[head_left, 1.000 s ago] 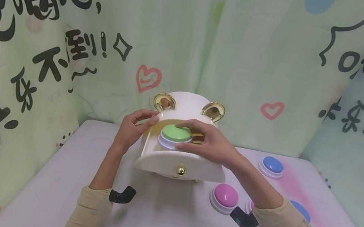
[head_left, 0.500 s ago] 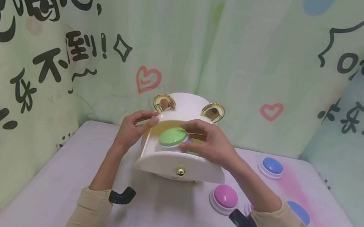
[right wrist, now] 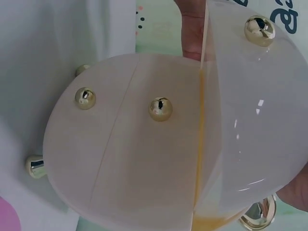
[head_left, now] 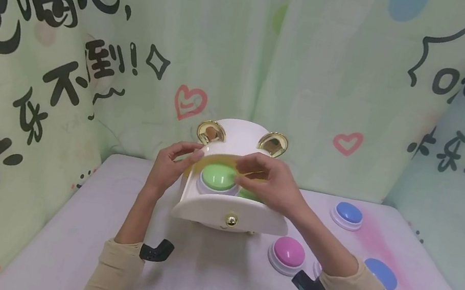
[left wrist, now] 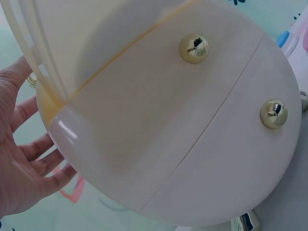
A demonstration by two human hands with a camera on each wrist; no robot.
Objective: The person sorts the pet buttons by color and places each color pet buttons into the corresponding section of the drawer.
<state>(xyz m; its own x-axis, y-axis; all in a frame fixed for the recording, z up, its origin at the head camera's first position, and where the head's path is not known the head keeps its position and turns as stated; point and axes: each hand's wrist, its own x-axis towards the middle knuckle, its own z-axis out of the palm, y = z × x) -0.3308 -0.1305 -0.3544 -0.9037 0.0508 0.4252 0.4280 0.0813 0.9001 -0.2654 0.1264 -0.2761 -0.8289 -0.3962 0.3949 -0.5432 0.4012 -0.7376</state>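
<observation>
The green button (head_left: pixel 218 177) sits upright in the left part of the drawer (head_left: pixel 205 207), at nine o'clock from my right hand (head_left: pixel 271 185). That hand is nearer, thumb and fingers loosely apart; whether their tips touch it, I can't tell. From above it is round, with no long axis. My left hand (head_left: pixel 170 166) lies against the box (head_left: pixel 240 138), fingers spread along its side. The drawer's wall runs close at nine, its front at six, another green piece (head_left: pixel 249 195) at four; the room is overhead.
</observation>
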